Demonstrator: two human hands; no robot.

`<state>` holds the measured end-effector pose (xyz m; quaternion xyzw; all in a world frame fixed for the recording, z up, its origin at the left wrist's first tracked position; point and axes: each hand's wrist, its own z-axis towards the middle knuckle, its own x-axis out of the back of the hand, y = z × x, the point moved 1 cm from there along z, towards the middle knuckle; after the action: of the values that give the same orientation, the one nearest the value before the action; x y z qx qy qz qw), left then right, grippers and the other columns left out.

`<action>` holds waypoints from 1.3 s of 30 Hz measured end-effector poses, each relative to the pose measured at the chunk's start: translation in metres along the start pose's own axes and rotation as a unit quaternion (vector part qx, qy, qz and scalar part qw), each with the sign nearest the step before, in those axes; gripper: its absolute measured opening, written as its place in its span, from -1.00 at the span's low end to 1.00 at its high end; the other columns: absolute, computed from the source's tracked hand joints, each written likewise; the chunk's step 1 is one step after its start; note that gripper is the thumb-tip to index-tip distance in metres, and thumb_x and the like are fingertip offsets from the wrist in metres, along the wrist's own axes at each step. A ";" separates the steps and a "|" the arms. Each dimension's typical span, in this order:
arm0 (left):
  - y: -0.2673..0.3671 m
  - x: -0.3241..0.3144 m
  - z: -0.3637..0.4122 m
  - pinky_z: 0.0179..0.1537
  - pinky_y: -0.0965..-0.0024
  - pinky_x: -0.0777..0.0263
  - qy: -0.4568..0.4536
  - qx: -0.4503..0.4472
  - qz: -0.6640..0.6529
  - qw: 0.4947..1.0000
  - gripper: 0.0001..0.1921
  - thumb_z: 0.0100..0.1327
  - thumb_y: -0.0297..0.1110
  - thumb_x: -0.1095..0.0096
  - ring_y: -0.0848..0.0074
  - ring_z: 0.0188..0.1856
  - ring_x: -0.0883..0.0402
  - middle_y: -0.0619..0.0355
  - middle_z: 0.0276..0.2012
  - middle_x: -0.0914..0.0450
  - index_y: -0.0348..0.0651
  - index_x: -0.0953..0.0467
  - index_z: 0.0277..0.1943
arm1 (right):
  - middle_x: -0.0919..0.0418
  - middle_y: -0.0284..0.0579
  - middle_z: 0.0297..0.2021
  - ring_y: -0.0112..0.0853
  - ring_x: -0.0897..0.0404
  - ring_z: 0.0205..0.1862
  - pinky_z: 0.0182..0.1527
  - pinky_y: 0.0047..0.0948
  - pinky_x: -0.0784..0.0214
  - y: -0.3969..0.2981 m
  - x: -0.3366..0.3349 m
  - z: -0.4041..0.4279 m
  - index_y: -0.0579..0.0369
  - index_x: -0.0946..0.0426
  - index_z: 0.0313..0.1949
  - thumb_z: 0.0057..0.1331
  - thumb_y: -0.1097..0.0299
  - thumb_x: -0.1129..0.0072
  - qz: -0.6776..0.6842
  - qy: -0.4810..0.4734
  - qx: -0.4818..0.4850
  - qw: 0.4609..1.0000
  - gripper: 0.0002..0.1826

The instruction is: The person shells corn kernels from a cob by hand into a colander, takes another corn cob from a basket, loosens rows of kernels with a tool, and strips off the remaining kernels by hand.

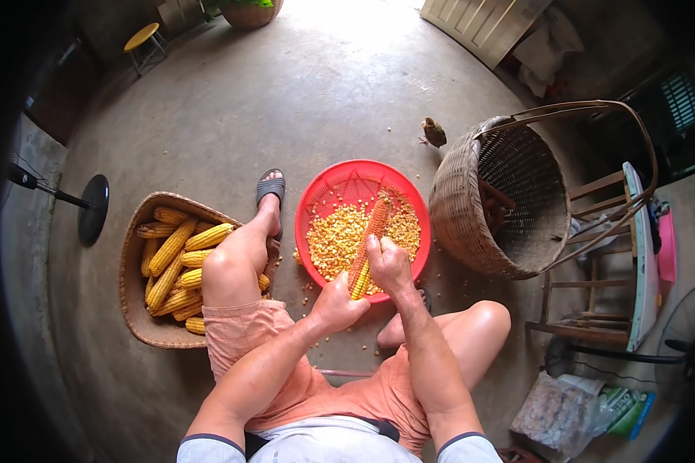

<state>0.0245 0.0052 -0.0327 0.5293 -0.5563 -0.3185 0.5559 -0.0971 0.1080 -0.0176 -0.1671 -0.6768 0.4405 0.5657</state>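
Note:
Both hands are on one partly shelled corn cob (376, 223), tilted over a red plastic basket (303, 202) on the floor. My left hand (340, 302) grips its lower end, where yellow kernels remain on one side. Higher up, my right hand (389, 263) closes around the cob, its thumb pressed on it. The cob's upper part is bare and reddish. Loose corn kernels (336, 237) cover the basket's bottom. Beside my left knee, a woven basket (128, 289) holds several unshelled yellow corn ears (174, 249).
A tall wicker basket (457, 202) with a long handle, bare cobs (494, 202) inside, stands at the right. A chick (434, 132) is on the floor near it. Wooden-framed furniture (591, 283) and plastic bags (556, 411) lie farther right; a fan base (94, 209) stands left.

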 end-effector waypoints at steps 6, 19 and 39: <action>0.011 0.007 0.005 -0.34 0.49 -0.45 -0.086 0.113 -0.213 0.967 -0.62 0.15 -0.50 -0.19 0.62 -0.39 -0.52 0.22 -0.39 -0.55 -0.30 -0.41 0.06 | -0.52 0.28 -0.49 0.19 -0.56 -0.40 -0.34 0.06 -0.38 0.008 -0.011 -0.004 0.26 -0.43 -0.33 0.47 0.30 0.05 0.046 0.063 0.053 0.996 -0.72; 0.009 0.005 0.006 -0.06 0.05 -0.51 0.020 0.040 0.066 0.997 -0.57 0.10 -0.36 -0.30 -0.11 -0.07 -0.64 -0.33 -0.19 -0.63 -0.38 -0.42 0.00 | -0.56 0.29 -0.55 0.22 -0.60 -0.41 -0.31 0.13 -0.44 -0.013 -0.007 -0.009 0.24 -0.53 -0.45 0.41 -0.12 -0.05 -0.071 -0.005 -0.028 0.997 -0.42; 0.004 0.008 0.014 -0.10 0.12 -0.52 0.039 0.073 0.084 0.993 -0.50 0.13 -0.27 -0.42 0.05 -0.11 -0.69 -0.23 -0.20 -0.66 -0.39 -0.41 0.03 | -0.56 0.25 -0.48 0.13 -0.60 -0.38 -0.26 0.02 -0.46 -0.014 -0.004 -0.015 0.29 -0.54 -0.36 0.37 -0.20 -0.13 -0.040 -0.063 -0.018 0.997 -0.37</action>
<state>0.0114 -0.0050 -0.0290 0.5317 -0.5987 -0.2083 0.5616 -0.0786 0.1034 -0.0089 -0.1225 -0.7250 0.4148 0.5361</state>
